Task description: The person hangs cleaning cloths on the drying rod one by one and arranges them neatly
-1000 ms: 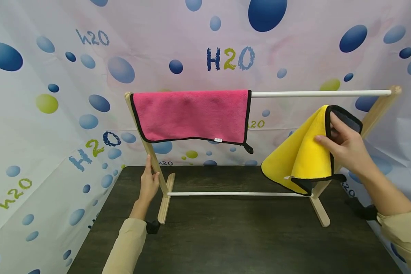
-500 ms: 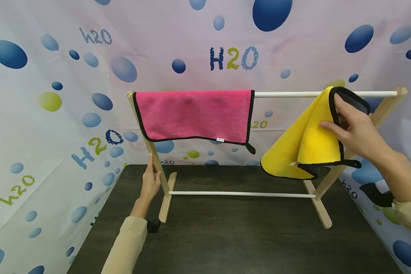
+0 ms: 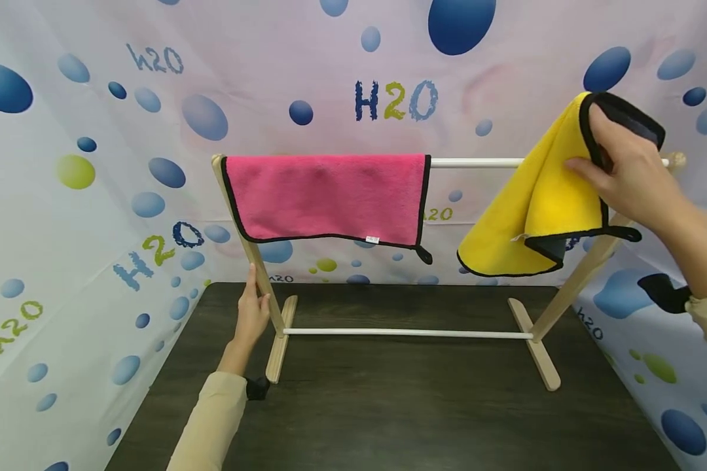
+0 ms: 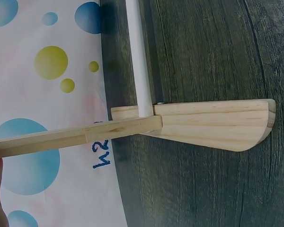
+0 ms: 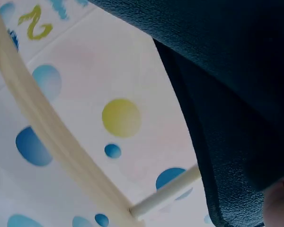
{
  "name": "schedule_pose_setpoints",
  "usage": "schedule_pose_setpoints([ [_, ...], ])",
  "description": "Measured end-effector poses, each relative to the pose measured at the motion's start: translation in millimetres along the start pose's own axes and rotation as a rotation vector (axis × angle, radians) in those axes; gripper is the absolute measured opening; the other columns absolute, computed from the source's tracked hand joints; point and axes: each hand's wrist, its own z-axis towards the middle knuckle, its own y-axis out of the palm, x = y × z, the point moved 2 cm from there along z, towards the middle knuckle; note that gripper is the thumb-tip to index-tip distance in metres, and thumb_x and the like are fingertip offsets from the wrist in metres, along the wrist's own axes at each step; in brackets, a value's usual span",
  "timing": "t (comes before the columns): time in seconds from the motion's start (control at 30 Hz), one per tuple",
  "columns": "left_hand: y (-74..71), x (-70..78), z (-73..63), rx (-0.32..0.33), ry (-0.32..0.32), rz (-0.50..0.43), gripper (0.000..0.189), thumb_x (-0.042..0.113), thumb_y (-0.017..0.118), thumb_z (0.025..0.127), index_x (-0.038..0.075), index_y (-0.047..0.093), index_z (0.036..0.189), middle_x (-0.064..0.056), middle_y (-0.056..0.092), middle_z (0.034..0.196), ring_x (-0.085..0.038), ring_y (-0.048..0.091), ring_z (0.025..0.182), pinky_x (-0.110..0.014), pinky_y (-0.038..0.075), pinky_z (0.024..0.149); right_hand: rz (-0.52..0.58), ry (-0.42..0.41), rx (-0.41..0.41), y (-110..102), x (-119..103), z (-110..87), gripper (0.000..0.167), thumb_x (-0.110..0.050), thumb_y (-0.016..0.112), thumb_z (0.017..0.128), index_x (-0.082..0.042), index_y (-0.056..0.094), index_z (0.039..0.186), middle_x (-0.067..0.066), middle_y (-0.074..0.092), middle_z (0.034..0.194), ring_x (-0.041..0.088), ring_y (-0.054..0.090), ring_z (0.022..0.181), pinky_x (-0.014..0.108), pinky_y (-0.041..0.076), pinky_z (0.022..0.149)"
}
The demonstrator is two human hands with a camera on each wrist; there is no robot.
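My right hand (image 3: 633,167) pinches a folded microfibre towel (image 3: 530,196) near its top, between thumb and fingers. The towel is yellow outside, dark grey inside, with black edging and a hanging loop. It is held up in front of the right part of the rack's white top rod (image 3: 477,163); in the right wrist view the grey face (image 5: 227,118) fills the upper right. Against the outer side of the rack's left wooden post (image 3: 260,275) lies my left hand (image 3: 252,314), index finger straight. A pink towel (image 3: 330,196) hangs over the rod's left half.
The wooden rack stands on a dark table (image 3: 389,405), its feet (image 3: 535,343) at left and right. A white lower rod (image 3: 406,333) joins the two sides. Behind hangs a white sheet (image 3: 259,59) printed with coloured dots.
My right hand has lifted the yellow towel from below the top rod to above its level, a little to the right. The left hand stays at the post.
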Motion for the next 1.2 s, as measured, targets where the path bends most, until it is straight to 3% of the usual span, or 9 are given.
schedule_pose_setpoints([
  [0.1,-3.3,0.0,1.5,0.001,0.007,0.011,0.084,-0.021,0.055,0.077,0.008,0.017,0.146,-0.036,0.043,0.124,-0.039,0.054,0.086,-0.042,0.043,0.053,-0.018,-0.005,0.003,-2.5,4.3,7.6,0.047,0.004,0.061,0.082,0.000,0.039,0.124,0.027,0.049,0.106,0.044,0.047,0.093,0.051,0.040,0.091],
  [0.27,-5.3,0.1,0.5,-0.003,0.010,0.029,0.085,-0.022,0.055,0.076,0.008,0.017,0.146,-0.037,0.042,0.125,-0.042,0.054,0.094,-0.044,0.045,0.056,-0.031,0.014,0.024,-5.9,13.0,18.2,0.047,0.003,0.063,0.081,0.001,0.039,0.122,0.024,0.048,0.096,0.016,0.045,0.077,0.001,0.033,0.075],
  [0.4,-5.5,0.7,0.4,-0.002,0.011,0.016,0.086,-0.023,0.055,0.076,0.008,0.017,0.146,-0.037,0.042,0.126,-0.046,0.051,0.102,-0.049,0.048,0.063,0.042,0.094,0.069,-7.1,21.4,26.1,0.045,-0.001,0.060,0.085,-0.001,0.039,0.125,0.004,0.045,0.087,-0.006,0.031,0.066,-0.002,0.026,0.063],
  [0.53,-4.6,0.0,0.8,-0.006,-0.002,0.003,0.084,-0.022,0.055,0.076,0.007,0.018,0.146,-0.037,0.043,0.125,-0.047,0.051,0.104,-0.052,0.049,0.067,0.146,0.248,0.066,-6.9,34.3,29.7,0.053,-0.011,0.054,0.091,-0.022,0.033,0.138,-0.016,0.036,0.087,-0.007,0.035,0.067,-0.001,0.031,0.064],
  [0.7,-3.8,0.7,0.3,-0.009,-0.007,-0.002,0.084,-0.022,0.055,0.076,0.006,0.018,0.145,-0.037,0.042,0.125,-0.048,0.050,0.105,-0.051,0.049,0.069,0.220,0.439,-0.036,-4.2,50.6,29.6,0.063,-0.022,0.048,0.093,-0.042,0.014,0.142,0.020,0.049,0.114,-0.007,0.040,0.075,0.023,0.043,0.088],
  [0.8,-1.6,0.9,-0.4,-0.009,-0.002,-0.008,0.083,-0.022,0.055,0.076,0.006,0.019,0.145,-0.037,0.042,0.125,-0.047,0.049,0.106,-0.051,0.049,0.070,0.240,0.499,-0.099,-3.6,60.7,28.0,0.060,-0.023,0.046,0.094,-0.044,0.014,0.140,0.033,0.043,0.119,-0.007,0.042,0.070,0.020,0.050,0.072],
  [0.93,-0.9,0.3,-1.1,0.003,0.000,-0.009,0.084,-0.023,0.055,0.076,0.007,0.019,0.145,-0.037,0.045,0.122,-0.046,0.051,0.103,-0.051,0.050,0.068,0.241,0.503,-0.146,-2.1,70.3,27.5,0.042,-0.023,0.048,0.093,-0.039,0.028,0.126,0.011,0.052,0.089,-0.004,0.044,0.056,0.007,0.039,0.047],
  [1.07,-0.8,-0.4,-0.9,0.014,0.004,-0.009,0.086,-0.024,0.055,0.075,0.010,0.018,0.146,-0.037,0.046,0.118,-0.045,0.052,0.101,-0.050,0.050,0.065,0.258,0.488,-0.148,0.6,73.3,25.8,0.036,-0.024,0.051,0.092,-0.040,0.032,0.118,-0.015,0.045,0.071,0.000,0.046,0.052,0.013,0.044,0.054],
  [1.2,-0.2,-0.7,-0.5,0.020,0.007,-0.015,0.089,-0.024,0.055,0.075,0.013,0.017,0.147,-0.037,0.047,0.117,-0.044,0.053,0.099,-0.050,0.050,0.064,0.280,0.503,-0.150,2.5,73.7,23.4,0.035,-0.023,0.052,0.092,-0.042,0.033,0.115,-0.018,0.045,0.070,0.002,0.048,0.051,0.014,0.043,0.045],
])
